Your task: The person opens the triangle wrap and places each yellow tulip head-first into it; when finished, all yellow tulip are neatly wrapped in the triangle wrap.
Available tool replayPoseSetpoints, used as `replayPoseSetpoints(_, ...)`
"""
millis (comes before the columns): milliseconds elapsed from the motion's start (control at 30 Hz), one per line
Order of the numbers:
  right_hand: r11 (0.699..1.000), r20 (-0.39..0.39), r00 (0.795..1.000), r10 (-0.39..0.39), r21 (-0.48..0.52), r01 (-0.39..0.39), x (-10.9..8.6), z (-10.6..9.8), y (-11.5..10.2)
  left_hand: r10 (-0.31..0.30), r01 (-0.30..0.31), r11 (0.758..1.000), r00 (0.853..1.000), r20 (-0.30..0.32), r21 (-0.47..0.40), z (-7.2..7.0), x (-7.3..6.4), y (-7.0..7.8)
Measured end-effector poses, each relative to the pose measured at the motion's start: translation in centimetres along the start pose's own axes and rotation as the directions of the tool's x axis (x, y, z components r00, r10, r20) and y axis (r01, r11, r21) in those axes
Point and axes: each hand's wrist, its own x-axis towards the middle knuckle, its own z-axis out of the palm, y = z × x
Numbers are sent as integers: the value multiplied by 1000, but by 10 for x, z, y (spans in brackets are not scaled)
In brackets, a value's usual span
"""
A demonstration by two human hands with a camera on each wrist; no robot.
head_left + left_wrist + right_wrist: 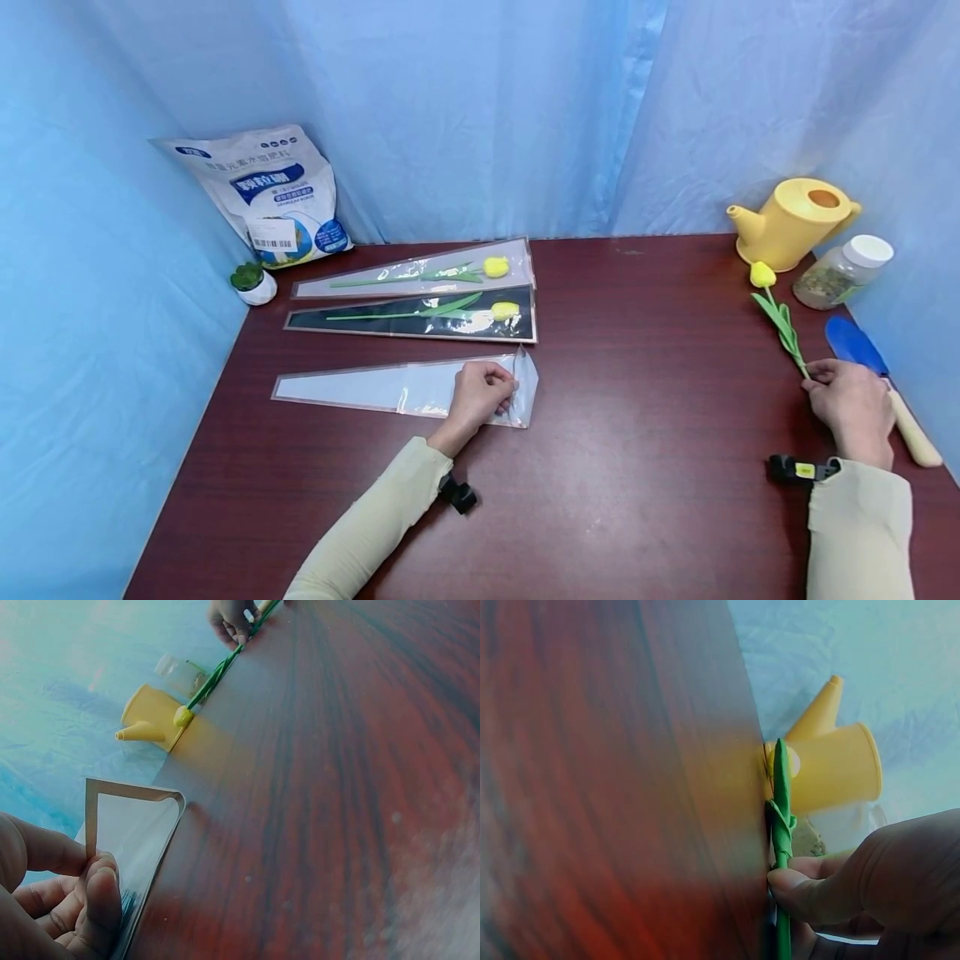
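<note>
My left hand (480,392) pinches the upper layer at the wide end of a clear-fronted, white-backed flower sleeve (352,392); in the left wrist view the sleeve's bordered edge (135,791) is lifted and bent. On the far right, my right hand (851,404) pinches the green stem of a yellow artificial tulip (783,329) between thumb and fingers, its head pointing away from me. Behind the pinched sleeve lie a black-backed sleeve (405,327) and a pale sleeve (360,287), each with a yellow tulip inside.
A yellow watering can (795,221) and a lidded clear jar (836,275) stand at the back right. Beside my right hand lies a blue trowel (855,340) with a pale handle. At the back left are a white fertilizer bag (262,187) and a small potted plant (255,285).
</note>
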Motion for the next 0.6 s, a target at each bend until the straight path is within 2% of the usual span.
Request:
replayPoseSetpoints(167, 1000, 24, 999, 28, -6, -28, -1, -1, -1, 0, 0, 1000, 1000, 1, -1, 0, 0, 0)
replayPoseSetpoints(400, 1000, 49, 998, 27, -2, -27, -3, -6, -5, 0, 1, 1000, 1000, 8, -20, 1, 0, 0)
replayPoseSetpoints(600, 997, 126, 992, 9, 73, -18, -5, -12, -12, 0, 0, 999, 1000, 7, -38, 1, 1, -1)
